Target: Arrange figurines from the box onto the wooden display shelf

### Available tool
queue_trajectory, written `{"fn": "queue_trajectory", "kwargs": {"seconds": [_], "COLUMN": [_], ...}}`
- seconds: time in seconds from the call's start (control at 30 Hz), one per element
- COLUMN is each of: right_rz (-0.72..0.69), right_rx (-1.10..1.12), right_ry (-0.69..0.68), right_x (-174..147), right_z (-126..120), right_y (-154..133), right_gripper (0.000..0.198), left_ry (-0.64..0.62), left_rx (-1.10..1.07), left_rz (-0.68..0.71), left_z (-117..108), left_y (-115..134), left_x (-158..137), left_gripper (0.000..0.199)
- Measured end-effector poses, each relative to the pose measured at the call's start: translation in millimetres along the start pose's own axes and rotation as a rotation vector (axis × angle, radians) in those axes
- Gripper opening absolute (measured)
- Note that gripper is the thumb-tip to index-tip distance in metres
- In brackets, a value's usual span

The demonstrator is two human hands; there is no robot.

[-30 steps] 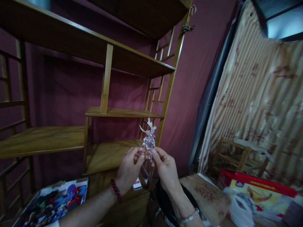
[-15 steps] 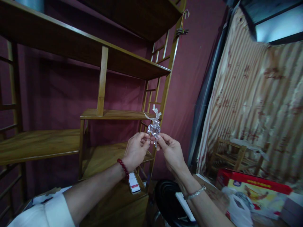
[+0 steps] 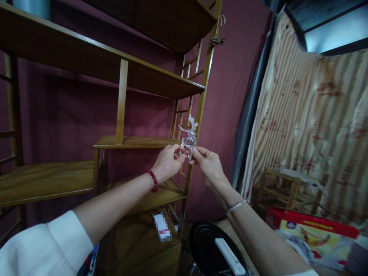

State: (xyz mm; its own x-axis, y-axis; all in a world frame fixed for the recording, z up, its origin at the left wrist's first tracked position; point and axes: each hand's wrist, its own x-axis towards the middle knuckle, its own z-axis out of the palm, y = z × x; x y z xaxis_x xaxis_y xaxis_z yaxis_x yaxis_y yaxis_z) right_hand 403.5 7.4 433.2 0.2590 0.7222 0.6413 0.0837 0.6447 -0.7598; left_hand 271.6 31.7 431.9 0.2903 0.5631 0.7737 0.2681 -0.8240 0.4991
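Note:
A clear deer figurine [image 3: 189, 142] with tall antlers is held upright between my two hands, in front of the right end of the wooden shelf unit [image 3: 138, 142]. My left hand [image 3: 169, 163], with a dark red bead bracelet at the wrist, pinches its lower left part. From the other side, my right hand [image 3: 209, 165] grips the lower right part between thumb and fingers. A silver bracelet [image 3: 238, 206] circles my right wrist. The fingers partly hide the figurine's legs.
A phone with a blurred screen [image 3: 162, 227] lies on a low shelf. Below my right arm is a round black lid or stool top [image 3: 198, 245] with a white strip-like object [image 3: 230, 256] on it. A red and yellow box [image 3: 319, 234], a small wooden rack [image 3: 287, 188] and a striped curtain [image 3: 304, 115] are at right.
Both hands have raised the deer figurine a little and moved it farther forward, toward the shelf's right end. The camera view has shifted slightly.

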Motion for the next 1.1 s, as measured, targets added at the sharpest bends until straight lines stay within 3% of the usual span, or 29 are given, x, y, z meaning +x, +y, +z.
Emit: {"fn": "queue_trajectory", "kwargs": {"seconds": [0.23,0.57,0.83,1.1], "right_rz": [-0.004,0.008,0.049,0.126], "right_rx": [-0.047,-0.091,-0.101,-0.068], "right_ry": [0.015,0.065,0.083,0.078], "right_x": [34,89,127,149], "right_z": [6,16,15,16], "right_y": [-4,10,30,47], "right_gripper": [0.021,0.011,0.014,0.014], "left_ry": [-0.033,-0.046,-0.008,0.032], "left_rx": [-0.075,-0.133,-0.241,-0.287], "left_rz": [-0.017,-0.183,-0.337,-0.378], "left_z": [-5,-1,10,23], "left_y": [-6,-19,-21,-41], "left_x": [33,84,105,126], "left_gripper": [0.019,0.020,0.020,0.015]}}
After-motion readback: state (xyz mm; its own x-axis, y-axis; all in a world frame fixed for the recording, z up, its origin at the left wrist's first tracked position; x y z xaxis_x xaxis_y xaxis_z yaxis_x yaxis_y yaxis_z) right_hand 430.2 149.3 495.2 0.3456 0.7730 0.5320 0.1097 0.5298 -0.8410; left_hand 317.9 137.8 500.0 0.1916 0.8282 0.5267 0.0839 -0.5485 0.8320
